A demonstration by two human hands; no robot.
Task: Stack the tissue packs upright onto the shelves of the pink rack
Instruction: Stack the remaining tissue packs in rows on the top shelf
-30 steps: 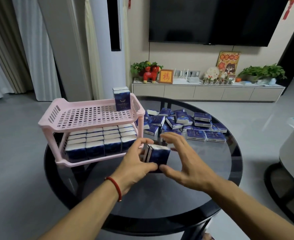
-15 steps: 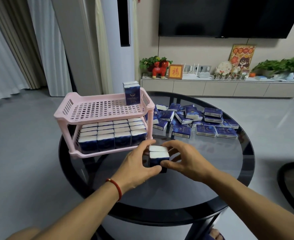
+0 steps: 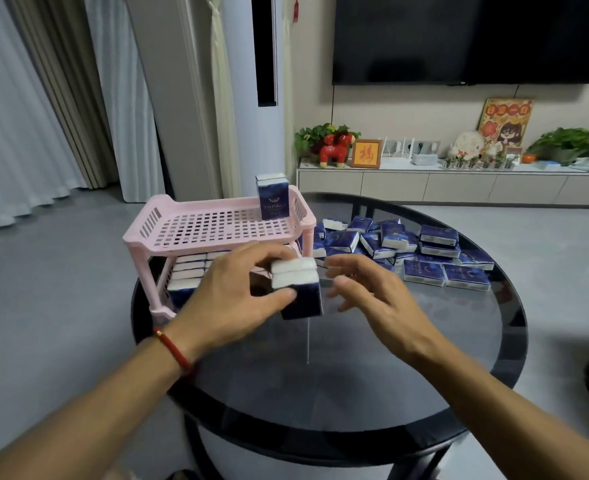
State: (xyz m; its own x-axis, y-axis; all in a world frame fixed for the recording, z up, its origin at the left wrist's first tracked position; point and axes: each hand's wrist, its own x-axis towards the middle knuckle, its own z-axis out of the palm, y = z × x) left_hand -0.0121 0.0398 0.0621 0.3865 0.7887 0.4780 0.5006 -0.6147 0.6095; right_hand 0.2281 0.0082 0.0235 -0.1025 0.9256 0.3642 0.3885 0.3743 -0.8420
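My left hand [image 3: 232, 294] grips two dark blue tissue packs [image 3: 300, 291] held together upright, white tops up, lifted above the glass table in front of the pink rack [image 3: 217, 225]. My right hand [image 3: 366, 292] hovers just right of the packs with fingers loosely spread, apart from them. Upright tissue packs [image 3: 273, 197] stand at the right rear corner of the rack's top shelf. The lower shelf holds rows of upright packs [image 3: 187, 271], partly hidden by my left hand. A loose pile of packs [image 3: 407, 251] lies on the table to the right of the rack.
The round dark glass table [image 3: 355, 375] carries everything. Behind it stand a low white TV cabinet [image 3: 459, 183] with ornaments and plants, a wall TV [image 3: 473, 36] and a tall white air conditioner [image 3: 258, 91]. Grey floor surrounds the table.
My left hand has lifted the two packs off the table and toward the rack. My right hand has let go of them and drawn slightly to the right.
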